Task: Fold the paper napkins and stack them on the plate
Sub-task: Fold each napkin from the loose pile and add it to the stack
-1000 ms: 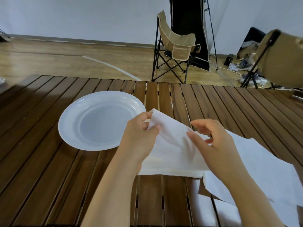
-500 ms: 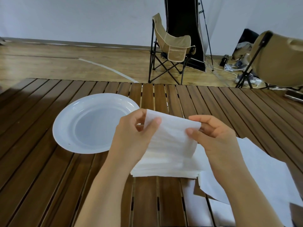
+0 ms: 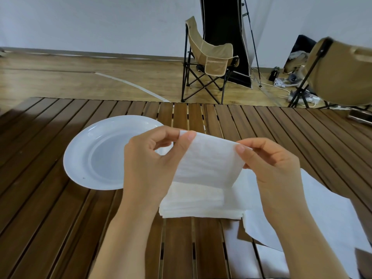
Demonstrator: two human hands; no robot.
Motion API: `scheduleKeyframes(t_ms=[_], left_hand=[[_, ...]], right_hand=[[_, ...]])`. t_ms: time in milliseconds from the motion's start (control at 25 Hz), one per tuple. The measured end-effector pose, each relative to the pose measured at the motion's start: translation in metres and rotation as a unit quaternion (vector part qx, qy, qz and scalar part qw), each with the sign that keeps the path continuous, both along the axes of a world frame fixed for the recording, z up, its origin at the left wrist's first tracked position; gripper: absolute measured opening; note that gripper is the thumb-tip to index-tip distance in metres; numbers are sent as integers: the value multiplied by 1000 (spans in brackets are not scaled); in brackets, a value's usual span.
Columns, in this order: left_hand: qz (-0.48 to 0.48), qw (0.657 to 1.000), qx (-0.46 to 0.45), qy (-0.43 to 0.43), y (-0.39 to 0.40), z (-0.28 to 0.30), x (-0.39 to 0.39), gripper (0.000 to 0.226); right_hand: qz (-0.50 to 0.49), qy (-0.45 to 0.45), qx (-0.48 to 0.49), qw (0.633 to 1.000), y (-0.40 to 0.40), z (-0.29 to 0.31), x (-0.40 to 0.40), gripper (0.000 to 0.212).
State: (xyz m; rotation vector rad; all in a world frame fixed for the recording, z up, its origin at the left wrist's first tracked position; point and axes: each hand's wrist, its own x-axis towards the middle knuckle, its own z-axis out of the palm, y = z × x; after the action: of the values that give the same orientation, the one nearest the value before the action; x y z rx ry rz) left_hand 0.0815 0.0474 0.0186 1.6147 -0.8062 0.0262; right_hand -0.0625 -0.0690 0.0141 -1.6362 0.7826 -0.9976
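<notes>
A person's left hand (image 3: pixel 149 164) and right hand (image 3: pixel 271 166) each pinch a top corner of a paper napkin (image 3: pixel 207 160), lifted above the napkin stack (image 3: pixel 201 204), apparently aligning edges; the white plate (image 3: pixel 80 158) waits empty at nine o'clock.

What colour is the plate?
White; the plate shows plainly in the head view.

Napkin lifted and drawn taut between both hands

A second ago the napkin (image 3: pixel 207 160) sloped from the left hand (image 3: pixel 149 164) down under the right hand (image 3: pixel 273 166) — now each hand pinches a top corner, and the sheet hangs raised above the stack of napkins (image 3: pixel 201 204), its far edge stretched straight between the thumbs.
</notes>
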Motion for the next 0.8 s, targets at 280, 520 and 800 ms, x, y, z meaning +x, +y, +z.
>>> scheduleKeyframes(t_ms=[280,520,800], left_hand=[[101,993,47,34,-2,-9,2,26],[110,976,157,107,-2,-21,10,24],[70,944,293,135,0,-29,9,43]], right_hand=[[45,53,102,992,1,-7,7,14],[-9,132,64,989,5,-20,17,13],[-1,231,-35,972,11,-35,24,8]])
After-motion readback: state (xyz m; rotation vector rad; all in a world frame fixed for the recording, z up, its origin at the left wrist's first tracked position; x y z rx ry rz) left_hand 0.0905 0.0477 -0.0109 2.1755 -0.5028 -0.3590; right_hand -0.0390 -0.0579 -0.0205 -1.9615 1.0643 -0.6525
